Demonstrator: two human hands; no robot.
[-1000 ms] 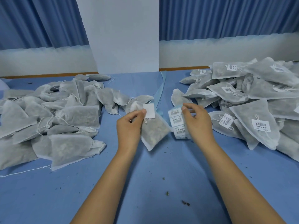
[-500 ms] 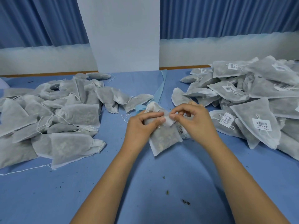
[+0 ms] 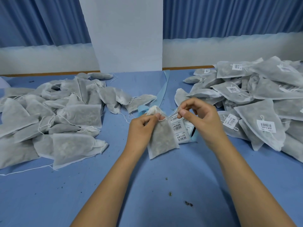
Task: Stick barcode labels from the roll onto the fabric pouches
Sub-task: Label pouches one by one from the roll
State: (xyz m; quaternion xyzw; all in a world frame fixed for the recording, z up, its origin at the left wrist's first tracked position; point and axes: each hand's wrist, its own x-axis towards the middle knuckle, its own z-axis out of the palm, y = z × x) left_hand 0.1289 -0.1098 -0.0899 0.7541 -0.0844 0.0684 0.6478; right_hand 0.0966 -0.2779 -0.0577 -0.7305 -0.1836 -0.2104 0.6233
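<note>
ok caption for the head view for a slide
Left hand holds a grey fabric pouch while right hand pinches a white barcode label on the label roll.

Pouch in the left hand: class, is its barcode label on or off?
Off, on the side shown: the pouch in the left hand shows plain fabric; the right hand pinches a label at the label roll.

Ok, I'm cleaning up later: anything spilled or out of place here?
Yes: dark crumbs lie scattered on the blue table, near its front middle, probably filling shed from the pouches. Nothing else stands out.
</note>
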